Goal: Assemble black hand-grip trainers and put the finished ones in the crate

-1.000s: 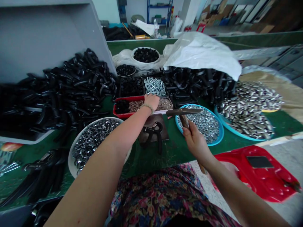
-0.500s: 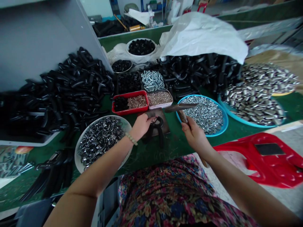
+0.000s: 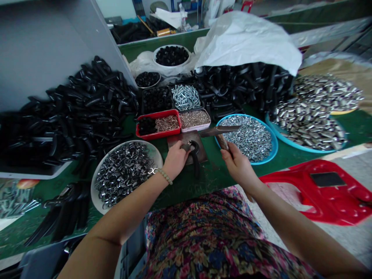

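1. The left hand [image 3: 176, 161] is curled narrowly, its fingers closed over the black spring clamp [image 3: 194, 154] and holding it down.
2. That clamp lies on a dark steel plate [image 3: 186, 141] on the green table [image 3: 209, 186], with its arms trailing toward 6 o'clock. Clock directions here take the plate as centre, with 12 pointing away from the person.
3. The right hand [image 3: 238, 166] is closed firmly around the wooden handle of a hammer [image 3: 222, 141], at about 4 o'clock. The hammer's long metal head is held in the air above the rim of the blue basin [image 3: 274, 149], with no visible contact with the clamp.
4. The blue basin holds steel nuts, at 3 o'clock.
5. A white bowl [image 3: 152, 155] of steel rings sits at 8 o'clock.
6. A red tray [image 3: 158, 133] and a pale tray [image 3: 194, 128] of small metal pieces sit at 11 and 12 o'clock, just beyond the plate.
7. A heap of black clamp parts [image 3: 72, 112] lies at 9 o'clock.
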{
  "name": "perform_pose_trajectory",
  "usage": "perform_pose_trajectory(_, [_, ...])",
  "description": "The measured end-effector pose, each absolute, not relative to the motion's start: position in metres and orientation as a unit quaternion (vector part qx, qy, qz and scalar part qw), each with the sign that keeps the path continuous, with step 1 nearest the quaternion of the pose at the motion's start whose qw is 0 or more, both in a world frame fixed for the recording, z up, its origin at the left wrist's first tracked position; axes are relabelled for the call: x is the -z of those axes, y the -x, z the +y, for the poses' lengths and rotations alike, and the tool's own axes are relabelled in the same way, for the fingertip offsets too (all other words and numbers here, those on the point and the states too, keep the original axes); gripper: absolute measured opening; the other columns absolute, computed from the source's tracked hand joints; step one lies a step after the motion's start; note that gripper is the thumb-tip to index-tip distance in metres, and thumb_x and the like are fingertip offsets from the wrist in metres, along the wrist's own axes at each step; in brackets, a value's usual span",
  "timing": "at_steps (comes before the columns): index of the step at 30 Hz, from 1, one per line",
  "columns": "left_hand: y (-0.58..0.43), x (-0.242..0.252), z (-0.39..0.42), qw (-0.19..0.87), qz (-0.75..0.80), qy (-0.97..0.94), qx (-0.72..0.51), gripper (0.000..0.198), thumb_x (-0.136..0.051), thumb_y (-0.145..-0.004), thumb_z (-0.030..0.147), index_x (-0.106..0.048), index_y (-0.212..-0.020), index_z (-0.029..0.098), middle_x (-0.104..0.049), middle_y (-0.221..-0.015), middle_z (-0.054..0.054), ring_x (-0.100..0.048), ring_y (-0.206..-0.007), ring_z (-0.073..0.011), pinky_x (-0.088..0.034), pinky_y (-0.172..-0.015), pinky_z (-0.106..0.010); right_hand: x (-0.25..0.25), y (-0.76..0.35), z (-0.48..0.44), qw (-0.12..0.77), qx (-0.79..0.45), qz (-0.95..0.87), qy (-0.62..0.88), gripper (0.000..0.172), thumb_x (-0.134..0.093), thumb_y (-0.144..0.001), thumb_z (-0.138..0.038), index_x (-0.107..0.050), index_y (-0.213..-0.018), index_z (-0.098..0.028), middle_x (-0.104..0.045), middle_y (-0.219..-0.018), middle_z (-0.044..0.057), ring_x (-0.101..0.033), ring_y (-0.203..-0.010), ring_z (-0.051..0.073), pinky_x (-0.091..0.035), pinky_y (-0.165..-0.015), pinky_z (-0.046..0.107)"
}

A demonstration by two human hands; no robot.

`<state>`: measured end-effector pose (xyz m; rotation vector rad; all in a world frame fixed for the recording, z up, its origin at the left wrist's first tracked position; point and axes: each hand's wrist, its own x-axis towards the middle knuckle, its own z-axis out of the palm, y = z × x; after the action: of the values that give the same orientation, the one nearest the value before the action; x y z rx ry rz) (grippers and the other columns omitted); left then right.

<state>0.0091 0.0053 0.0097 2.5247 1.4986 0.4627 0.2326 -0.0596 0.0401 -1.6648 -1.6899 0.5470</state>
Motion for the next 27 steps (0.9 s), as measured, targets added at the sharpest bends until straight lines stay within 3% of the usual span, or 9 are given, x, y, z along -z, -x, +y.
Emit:
perform_pose_trajectory(9, [-0.010,-0.021,-0.002,0.049,0.442,-0.895,-0.038,0.026,-0.040,-0.094,0.024,-0.064,-0.098,0.016,-0.059,-0.108,-0.010,-0.054,-0.100,-0.0224,-0.045,-0.087,-0.035,-0.035,-0.233,-0.062,0.349,-0.201,-0.654,0.640,0.039,-0.040,-0.093,-0.040,-0.053,-0.122,-0.018,-0.069,-0.096,0.012,-0.067,-0.083,0.027,-0.051,-0.069,0.037])
perform_pose_trajectory(14, [0.001,-0.024,-0.016,0.112,0.486,-0.859,-0.115,0.028,-0.048,-0.091,0.029,-0.061,-0.110,0.014,-0.058,-0.111,-0.011,-0.054,-0.104,-0.0231,-0.044,-0.096,-0.036,-0.046,-0.225,-0.064,0.290,-0.224,-0.688,0.627,0.041,-0.039,-0.093,-0.036,-0.050,-0.129,-0.018,-0.069,-0.104,0.013,-0.068,-0.088,0.028,-0.054,-0.072,0.040])
perform_pose_trajectory(17, [0.015,-0.021,-0.039,0.121,0.523,-0.827,-0.163,0.042,-0.054,-0.087,0.035,-0.053,-0.124,0.014,-0.053,-0.120,-0.013,-0.051,-0.110,-0.0251,-0.043,-0.099,-0.039,-0.057,-0.216,-0.065,0.249,-0.218,-0.733,0.594,0.049,-0.039,-0.093,-0.031,-0.037,-0.142,-0.023,-0.065,-0.119,0.012,-0.066,-0.099,0.029,-0.054,-0.079,0.044])
perform_pose_trajectory(19, [0.023,-0.016,-0.055,0.116,0.526,-0.828,-0.158,0.044,-0.053,-0.088,0.030,-0.050,-0.129,0.016,-0.053,-0.122,-0.012,-0.052,-0.109,-0.0251,-0.045,-0.097,-0.039,-0.062,-0.211,-0.065,0.238,-0.201,-0.751,0.582,0.054,-0.038,-0.094,-0.029,-0.029,-0.147,-0.025,-0.062,-0.123,0.011,-0.065,-0.102,0.028,-0.054,-0.082,0.044])
perform_pose_trajectory(23, [0.030,-0.004,-0.067,0.128,0.518,-0.837,-0.123,0.043,-0.048,-0.088,0.019,-0.051,-0.131,0.019,-0.058,-0.114,-0.011,-0.055,-0.101,-0.0230,-0.048,-0.090,-0.038,-0.067,-0.203,-0.062,0.138,-0.180,-0.786,0.575,0.052,-0.039,-0.093,-0.031,-0.036,-0.145,-0.023,-0.071,-0.102,0.010,-0.070,-0.080,0.027,-0.057,-0.070,0.042])
perform_pose_trajectory(27, [0.027,0.000,-0.065,0.133,0.515,-0.835,-0.140,0.042,-0.048,-0.088,0.019,-0.052,-0.130,0.015,-0.058,-0.114,-0.012,-0.055,-0.101,-0.0237,-0.048,-0.090,-0.037,-0.070,-0.194,-0.062,0.179,-0.172,-0.782,0.571,0.050,-0.037,-0.095,-0.030,-0.035,-0.144,-0.025,-0.068,-0.114,0.009,-0.069,-0.093,0.026,-0.056,-0.075,0.039])
